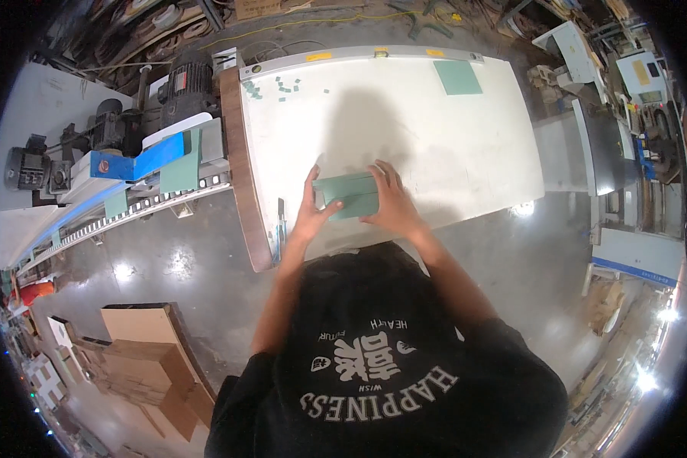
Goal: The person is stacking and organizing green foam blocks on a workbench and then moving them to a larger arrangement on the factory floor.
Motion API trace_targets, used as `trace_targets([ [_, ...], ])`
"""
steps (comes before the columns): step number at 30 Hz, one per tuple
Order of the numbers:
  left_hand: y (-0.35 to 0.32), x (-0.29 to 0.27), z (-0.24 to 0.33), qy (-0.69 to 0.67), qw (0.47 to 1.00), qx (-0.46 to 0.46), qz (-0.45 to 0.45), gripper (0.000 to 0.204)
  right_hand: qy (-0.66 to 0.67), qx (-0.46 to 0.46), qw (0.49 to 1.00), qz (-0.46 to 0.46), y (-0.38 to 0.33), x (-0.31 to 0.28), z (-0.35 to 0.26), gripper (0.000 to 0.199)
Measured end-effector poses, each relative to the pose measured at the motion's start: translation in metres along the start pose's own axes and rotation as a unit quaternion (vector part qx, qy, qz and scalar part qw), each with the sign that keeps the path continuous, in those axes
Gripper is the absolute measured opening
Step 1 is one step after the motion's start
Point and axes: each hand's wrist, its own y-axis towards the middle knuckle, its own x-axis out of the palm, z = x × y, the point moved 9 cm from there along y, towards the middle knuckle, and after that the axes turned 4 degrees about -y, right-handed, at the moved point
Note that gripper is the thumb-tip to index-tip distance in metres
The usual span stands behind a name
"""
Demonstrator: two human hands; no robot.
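Over the near part of a white-topped table [466, 141], my two hands hold a stack of pale green rectangular plates [355, 200]. My left hand [311, 210] grips the stack's left end, with the thumb across its near face. My right hand [393, 202] closes round the right end, fingers along the far corner. A lengthwise line shows on the stack's upper face; how many plates it holds I cannot tell. By the table's near left edge, beside my left forearm, lies a slim tool [280, 217], its kind unclear.
A long silver spirit level [359, 55] lies along the table's far edge. One green square plate [458, 78] rests at the far right, small green scraps [263, 88] at the far left. A machine with motors [187, 84] and a roller rail [141, 206] stands left. Cardboard boxes [141, 366] sit on the floor.
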Motion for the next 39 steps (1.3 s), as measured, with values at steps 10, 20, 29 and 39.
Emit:
trace_targets([
  [10,-0.020,0.028,0.020,-0.054,0.998,-0.037,0.023,0.096,0.206,0.007,0.978,0.028,-0.016,0.022,0.054,0.128],
  [20,-0.027,0.034,0.023,0.005,1.000,-0.004,0.007,0.102,0.203,-0.061,0.977,0.001,-0.017,0.039,0.064,0.124],
  [29,-0.024,0.020,0.014,0.149,0.985,0.013,-0.086,0.138,0.108,-0.057,0.992,-0.015,-0.015,0.025,0.071,0.116],
  [39,-0.003,0.005,0.015,0.327,0.942,0.033,-0.073,0.113,0.114,-0.019,0.993,-0.026,-0.003,0.049,0.096,0.092],
])
